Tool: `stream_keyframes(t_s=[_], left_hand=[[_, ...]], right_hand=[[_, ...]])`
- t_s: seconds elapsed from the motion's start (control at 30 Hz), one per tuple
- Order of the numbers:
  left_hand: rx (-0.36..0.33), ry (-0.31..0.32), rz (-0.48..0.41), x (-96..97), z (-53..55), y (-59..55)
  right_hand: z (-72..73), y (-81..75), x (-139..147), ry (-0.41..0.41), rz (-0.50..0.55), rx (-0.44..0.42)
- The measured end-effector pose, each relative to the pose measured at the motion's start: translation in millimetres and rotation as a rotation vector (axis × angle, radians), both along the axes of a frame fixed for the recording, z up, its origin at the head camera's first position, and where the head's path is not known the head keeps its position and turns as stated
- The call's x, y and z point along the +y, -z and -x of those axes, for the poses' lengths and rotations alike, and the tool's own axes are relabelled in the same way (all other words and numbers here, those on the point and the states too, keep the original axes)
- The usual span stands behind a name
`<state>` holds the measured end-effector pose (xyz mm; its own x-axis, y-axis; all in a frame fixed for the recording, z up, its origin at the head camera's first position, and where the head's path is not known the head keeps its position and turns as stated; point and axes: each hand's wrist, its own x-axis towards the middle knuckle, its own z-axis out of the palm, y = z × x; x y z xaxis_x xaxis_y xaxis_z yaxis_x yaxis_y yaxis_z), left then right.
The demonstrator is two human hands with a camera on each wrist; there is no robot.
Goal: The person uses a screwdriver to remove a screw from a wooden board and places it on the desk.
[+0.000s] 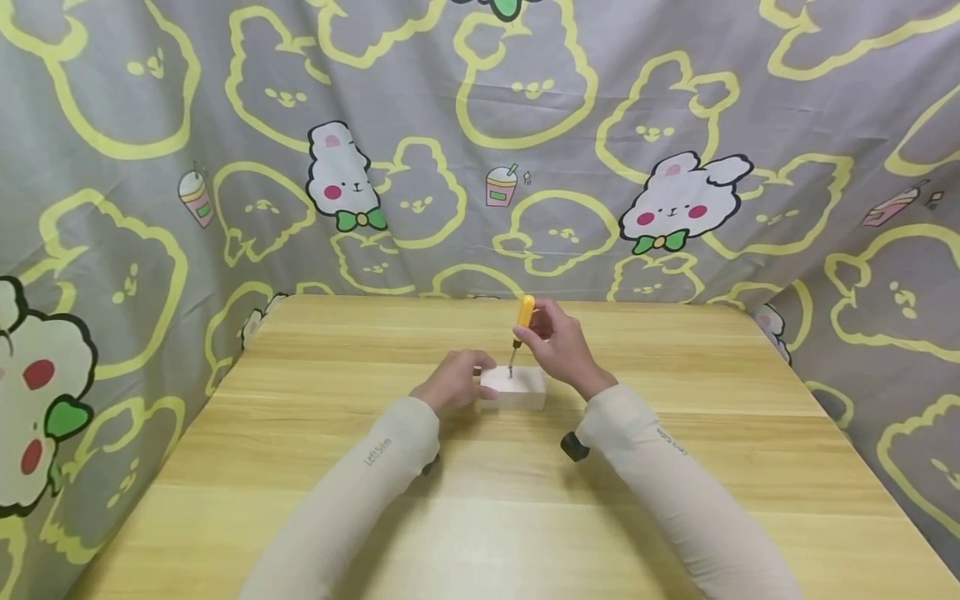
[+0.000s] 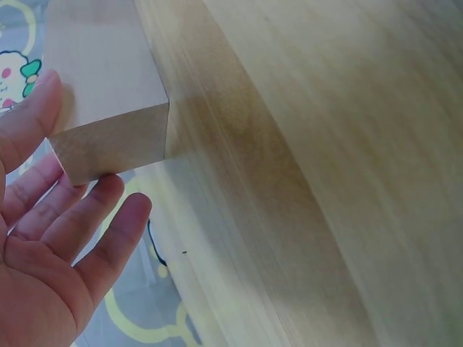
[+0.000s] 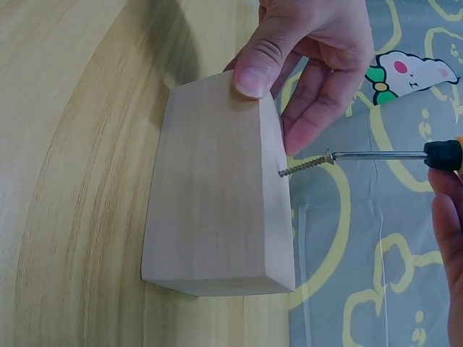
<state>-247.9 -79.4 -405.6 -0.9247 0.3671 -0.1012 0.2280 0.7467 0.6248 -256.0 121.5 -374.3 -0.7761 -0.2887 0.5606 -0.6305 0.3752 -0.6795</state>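
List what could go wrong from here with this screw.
The screw might tip or go in crooked: most of its thread shows outside the wooden block, and it leans at an angle to the shaft of the screwdriver.
The screwdriver could slip off the screw and perhaps catch the left hand, whose fingers lie close by on the block.
The block may twist under turning, as the left hand holds it near one end only.

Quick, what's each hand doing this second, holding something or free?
Left hand: holding one end of the wooden block.
Right hand: holding the screwdriver by its yellow handle, tip at the screw.
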Motion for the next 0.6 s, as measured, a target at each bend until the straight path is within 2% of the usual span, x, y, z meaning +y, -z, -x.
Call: stream_keyframes(t_s=[0.4, 0.6], left_hand=[[-0.019, 0.0, 0.018, -0.8, -0.6, -1.2], [-0.021, -0.007, 0.013, -0.7, -0.3, -2.9]], right_hand=[[1.4, -1.5, 3.7, -0.036, -0.058, -0.012], [0.7, -4.1, 3.3, -0.012, -0.105, -0.004]])
